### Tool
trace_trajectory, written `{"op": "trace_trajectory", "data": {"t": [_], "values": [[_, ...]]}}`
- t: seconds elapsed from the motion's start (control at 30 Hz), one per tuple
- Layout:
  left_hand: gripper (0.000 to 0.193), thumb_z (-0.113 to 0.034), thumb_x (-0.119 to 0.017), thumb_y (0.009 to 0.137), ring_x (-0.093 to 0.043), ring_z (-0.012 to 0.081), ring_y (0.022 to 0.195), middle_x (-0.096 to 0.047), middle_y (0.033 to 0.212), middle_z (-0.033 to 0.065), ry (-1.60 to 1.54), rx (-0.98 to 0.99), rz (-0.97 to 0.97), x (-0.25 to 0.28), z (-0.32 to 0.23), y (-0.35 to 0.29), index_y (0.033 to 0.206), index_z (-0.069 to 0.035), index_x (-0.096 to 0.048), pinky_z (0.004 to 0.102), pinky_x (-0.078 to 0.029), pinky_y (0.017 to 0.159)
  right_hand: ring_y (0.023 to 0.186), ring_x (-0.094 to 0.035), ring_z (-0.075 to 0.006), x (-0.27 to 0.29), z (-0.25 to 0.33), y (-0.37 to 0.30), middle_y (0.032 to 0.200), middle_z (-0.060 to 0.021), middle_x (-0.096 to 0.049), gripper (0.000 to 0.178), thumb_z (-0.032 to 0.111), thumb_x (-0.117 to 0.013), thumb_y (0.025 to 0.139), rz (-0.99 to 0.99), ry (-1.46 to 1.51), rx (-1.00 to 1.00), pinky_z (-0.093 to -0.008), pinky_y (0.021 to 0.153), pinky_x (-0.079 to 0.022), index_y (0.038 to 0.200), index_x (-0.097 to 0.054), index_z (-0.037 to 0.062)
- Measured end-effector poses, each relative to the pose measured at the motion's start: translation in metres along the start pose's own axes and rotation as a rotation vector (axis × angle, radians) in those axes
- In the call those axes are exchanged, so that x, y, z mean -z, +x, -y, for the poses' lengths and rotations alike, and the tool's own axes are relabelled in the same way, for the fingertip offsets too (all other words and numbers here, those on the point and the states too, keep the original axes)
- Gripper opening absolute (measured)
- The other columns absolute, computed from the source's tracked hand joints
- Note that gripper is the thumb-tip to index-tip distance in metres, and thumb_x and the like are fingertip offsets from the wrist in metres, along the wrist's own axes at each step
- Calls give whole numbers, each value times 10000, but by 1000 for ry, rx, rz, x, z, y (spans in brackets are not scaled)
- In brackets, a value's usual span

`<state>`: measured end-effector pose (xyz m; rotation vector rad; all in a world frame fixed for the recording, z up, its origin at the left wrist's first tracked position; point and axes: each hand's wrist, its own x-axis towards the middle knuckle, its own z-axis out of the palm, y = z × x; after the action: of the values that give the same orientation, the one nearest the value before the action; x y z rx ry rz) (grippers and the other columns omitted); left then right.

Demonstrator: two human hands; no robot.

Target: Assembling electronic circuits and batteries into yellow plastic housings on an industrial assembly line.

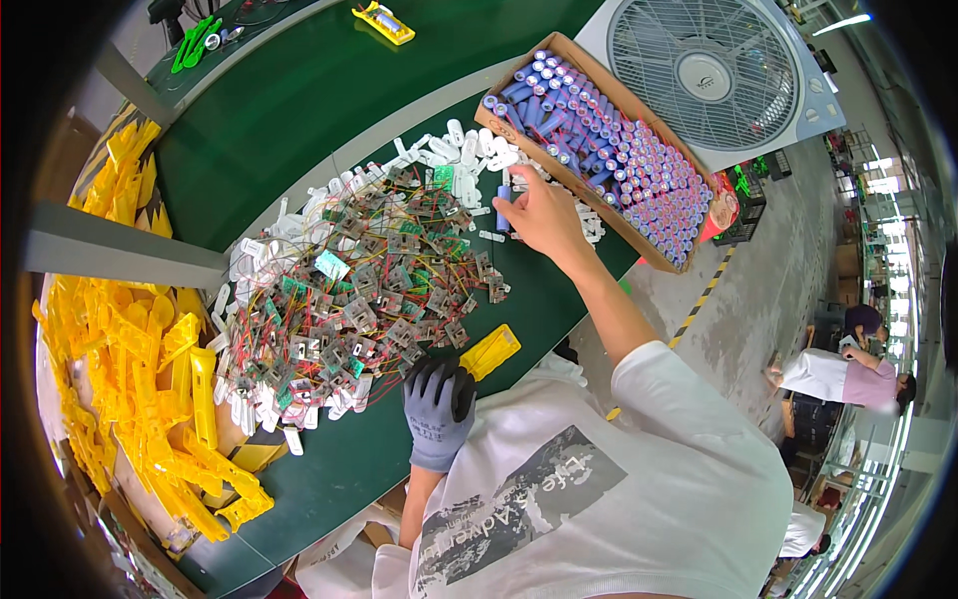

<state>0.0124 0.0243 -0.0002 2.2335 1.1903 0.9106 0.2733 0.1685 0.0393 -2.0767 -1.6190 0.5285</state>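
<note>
My right hand (544, 215) is bare and reaches over the far side of the bench. Its thumb and fingers pinch a blue cylindrical battery cell (503, 210), held upright beside small white plastic parts (469, 150). My left hand (439, 409), in a grey glove with dark fingertips, is near the bench's front edge. Its fingers are curled at the end of a yellow plastic casing (491, 351), which points away to the right. Left of both hands spreads a heap of small circuit boards (359, 299) with red, yellow and black wires.
An open cardboard box (559, 175) of battery cells stands at the far right, beside a large box fan (704, 75). Yellow casings (150, 369) pile up at left around a grey post (130, 245). Another yellow casing (384, 22) lies on the green belt (299, 110). People are at right.
</note>
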Motion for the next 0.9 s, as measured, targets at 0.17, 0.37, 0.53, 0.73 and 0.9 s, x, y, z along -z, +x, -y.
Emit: {"op": "trace_trajectory", "data": {"t": [0.17, 0.37, 0.53, 0.73, 0.9], "values": [[286, -82, -696, 680, -568, 329, 964, -612, 1035, 98, -4, 41, -22, -1, -1, -1, 948, -92, -595, 472, -431, 913, 592, -649, -192, -9, 4, 5, 698, -86, -656, 453, 204, -692, 767, 2, 83, -30, -314, 549, -495, 1177, -566, 58], [269, -106, -707, 723, -562, 312, 983, -596, 1041, 97, 30, 50, -36, 0, 0, 3, 964, -85, -590, 468, -432, 924, 636, -623, -100, 3, 18, -44, 782, -63, -646, 210, 99, -651, 867, 228, 1033, -176, -236, 605, -535, 1046, -583, 12], [305, -96, -707, 714, -548, 313, 1021, -591, 1108, 99, 46, 53, -31, 0, 1, 1, 996, -77, -592, 468, -414, 942, 634, -581, -123, -10, 16, -114, 767, -54, -633, 197, 160, -750, 802, 542, 752, -8, -257, 591, -475, 845, -621, 19], [279, -60, -706, 701, -568, 312, 997, -609, 1066, 92, 15, 88, -46, 1, -4, 4, 962, -79, -608, 473, -416, 945, 824, -566, -213, -25, 2, -126, 878, -50, -612, 228, 199, -793, 727, 130, 317, 397, -305, 696, -463, 818, -666, 33], [311, -76, -708, 702, -554, 312, 1016, -595, 1106, 93, 20, 83, -27, -1, -1, -2, 995, -76, -600, 472, -410, 945, 811, -563, -206, -37, -2, -130, 895, -46, -616, 177, 162, -776, 741, 168, 486, 422, -319, 695, -460, 841, -676, 57]]}}
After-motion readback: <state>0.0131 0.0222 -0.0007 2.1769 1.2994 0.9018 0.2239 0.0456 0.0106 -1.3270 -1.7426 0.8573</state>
